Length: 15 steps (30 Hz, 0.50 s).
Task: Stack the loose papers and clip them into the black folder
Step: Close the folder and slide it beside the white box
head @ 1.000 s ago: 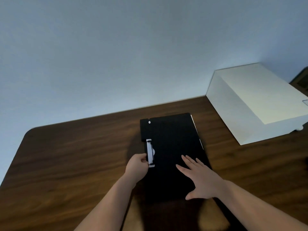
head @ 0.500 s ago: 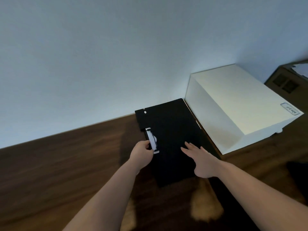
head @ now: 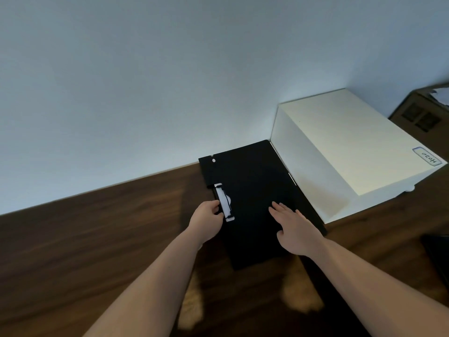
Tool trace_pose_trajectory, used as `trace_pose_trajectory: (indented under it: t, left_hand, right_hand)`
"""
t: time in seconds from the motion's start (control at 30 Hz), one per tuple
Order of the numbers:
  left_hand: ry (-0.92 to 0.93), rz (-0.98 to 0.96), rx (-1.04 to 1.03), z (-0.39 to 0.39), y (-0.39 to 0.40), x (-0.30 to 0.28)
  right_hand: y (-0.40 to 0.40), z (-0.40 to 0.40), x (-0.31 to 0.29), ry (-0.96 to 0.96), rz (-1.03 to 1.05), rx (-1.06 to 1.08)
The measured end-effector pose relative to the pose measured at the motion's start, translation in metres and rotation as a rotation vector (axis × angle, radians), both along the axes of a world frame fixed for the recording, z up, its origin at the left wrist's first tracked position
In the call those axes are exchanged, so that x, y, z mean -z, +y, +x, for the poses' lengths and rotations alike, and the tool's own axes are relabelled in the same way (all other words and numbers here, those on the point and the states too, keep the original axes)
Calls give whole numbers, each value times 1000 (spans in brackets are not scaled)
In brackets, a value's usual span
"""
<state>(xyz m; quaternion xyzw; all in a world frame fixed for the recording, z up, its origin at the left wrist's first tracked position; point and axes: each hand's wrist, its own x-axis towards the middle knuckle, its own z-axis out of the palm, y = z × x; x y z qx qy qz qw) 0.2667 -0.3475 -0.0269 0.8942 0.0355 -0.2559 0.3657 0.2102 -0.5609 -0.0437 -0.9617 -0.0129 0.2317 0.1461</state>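
Observation:
The black folder (head: pixel 252 190) is closed and lifted off the dark wooden table (head: pixel 97 239), its far end tilted up toward the wall. A thin white edge of papers (head: pixel 291 177) shows along its right side. My left hand (head: pixel 206 218) grips the folder's left spine edge beside the white clip window (head: pixel 224 201). My right hand (head: pixel 295 228) rests flat on the cover with fingers spread.
A white box (head: pixel 340 147) with a small label stands right of the folder, close to its edge. A dark wooden cabinet (head: pixel 420 115) with papers on top sits at the far right. The pale wall rises behind the table.
The folder has moved up and to the right, from flat on the table to lifted against the white box. Both hands went with it and kept their hold.

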Motion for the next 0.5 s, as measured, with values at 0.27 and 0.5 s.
trace_pose_trajectory:
  t: [0.27, 0.5]
  left_hand:
    - [-68, 69, 31, -16, 10, -28]
    - [-189, 131, 41, -37, 48, -103]
  right_hand:
    - [4, -9, -25, 1, 83, 94]
    - [22, -24, -84, 6, 77, 168]
